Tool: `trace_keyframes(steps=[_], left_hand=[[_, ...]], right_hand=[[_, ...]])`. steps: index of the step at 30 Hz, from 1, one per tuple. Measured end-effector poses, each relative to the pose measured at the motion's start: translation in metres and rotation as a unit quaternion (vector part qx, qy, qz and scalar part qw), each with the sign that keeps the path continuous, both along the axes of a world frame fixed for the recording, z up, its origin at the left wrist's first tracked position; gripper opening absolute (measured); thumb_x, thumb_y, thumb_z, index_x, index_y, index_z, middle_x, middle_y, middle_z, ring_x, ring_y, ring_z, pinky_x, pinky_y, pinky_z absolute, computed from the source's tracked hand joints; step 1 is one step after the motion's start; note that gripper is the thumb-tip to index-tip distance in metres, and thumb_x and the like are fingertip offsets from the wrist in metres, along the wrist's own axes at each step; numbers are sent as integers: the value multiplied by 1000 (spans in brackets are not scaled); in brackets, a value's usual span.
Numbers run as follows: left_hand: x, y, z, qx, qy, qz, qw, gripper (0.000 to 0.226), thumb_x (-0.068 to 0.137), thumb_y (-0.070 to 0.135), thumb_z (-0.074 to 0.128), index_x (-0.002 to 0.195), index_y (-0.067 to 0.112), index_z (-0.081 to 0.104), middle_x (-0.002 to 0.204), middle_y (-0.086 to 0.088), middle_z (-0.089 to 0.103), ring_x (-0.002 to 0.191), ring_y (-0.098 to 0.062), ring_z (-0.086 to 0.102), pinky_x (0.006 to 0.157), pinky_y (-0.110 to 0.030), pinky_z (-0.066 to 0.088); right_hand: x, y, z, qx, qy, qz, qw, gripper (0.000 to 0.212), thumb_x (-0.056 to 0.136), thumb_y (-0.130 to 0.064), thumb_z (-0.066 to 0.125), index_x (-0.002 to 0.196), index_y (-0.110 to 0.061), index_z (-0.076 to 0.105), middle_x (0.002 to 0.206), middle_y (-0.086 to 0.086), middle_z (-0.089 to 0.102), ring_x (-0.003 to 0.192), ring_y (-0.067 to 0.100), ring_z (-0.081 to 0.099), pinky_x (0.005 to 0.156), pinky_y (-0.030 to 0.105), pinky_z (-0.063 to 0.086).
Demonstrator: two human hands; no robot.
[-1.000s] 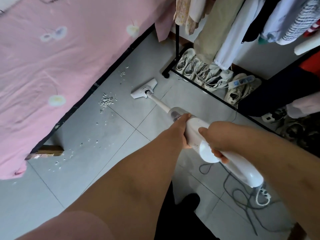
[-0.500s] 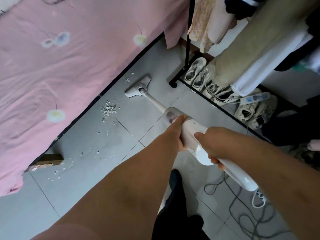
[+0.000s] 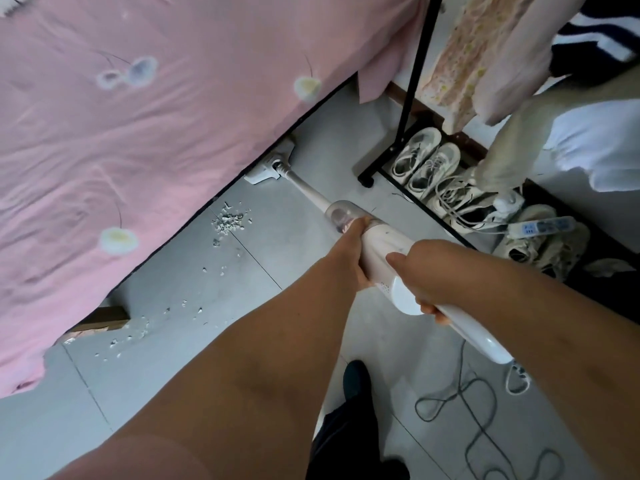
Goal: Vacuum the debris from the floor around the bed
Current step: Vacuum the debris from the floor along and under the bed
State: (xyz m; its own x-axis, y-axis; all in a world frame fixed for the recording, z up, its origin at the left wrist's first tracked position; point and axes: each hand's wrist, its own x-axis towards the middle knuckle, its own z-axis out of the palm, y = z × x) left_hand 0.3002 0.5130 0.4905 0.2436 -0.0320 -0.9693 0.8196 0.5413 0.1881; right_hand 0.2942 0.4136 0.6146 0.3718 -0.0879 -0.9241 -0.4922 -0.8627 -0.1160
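Glossy white plastic vacuum [image 3: 381, 261], matt grey floor tiles [image 3: 311, 140], soft pink cloth bedspread [image 3: 156, 116], black metal rack [image 3: 412, 88]

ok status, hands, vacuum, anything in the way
Left hand grips vacuum body, right hand its handle. Vacuum head at bed edge, debris pile beside it uncollected. Rack foot and shoes close by.

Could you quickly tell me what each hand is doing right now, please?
Left hand: grip closed round the white plastic stick vacuum.
Right hand: grip closed round its handle.
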Motion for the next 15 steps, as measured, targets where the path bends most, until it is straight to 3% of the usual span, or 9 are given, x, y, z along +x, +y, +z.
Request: trace_keyframes(steps=[10, 13, 15], left_hand=[[25, 30, -9, 4, -20, 71, 997, 46, 83, 54, 71, 102, 13, 65, 88, -11, 74, 81, -26, 69, 63, -36, 55], [22, 37, -10, 9, -21, 81, 996, 50, 84, 55, 70, 110, 12, 65, 94, -11, 73, 85, -27, 69, 64, -37, 55], [17, 38, -10, 15, -17, 84, 996, 55, 84, 55, 70, 119, 12, 64, 103, -12, 73, 92, -28, 70, 73, -40, 57]], right_hand=[[31, 37, -3, -15, -43, 41, 998, 46, 94, -46, 47, 99, 0, 49, 60, 16, 49, 45, 23, 45, 41, 28, 35], [30, 44, -5, -18, -41, 43, 998, 47, 92, -48, 49, 93, -1, 48, 58, 14, 48, 42, 23, 43, 40, 26, 33], [28, 42, -16, -23, -50, 65, 996, 49, 92, -49, 48, 86, 0, 48, 56, 15, 48, 39, 23, 42, 39, 25, 32]])
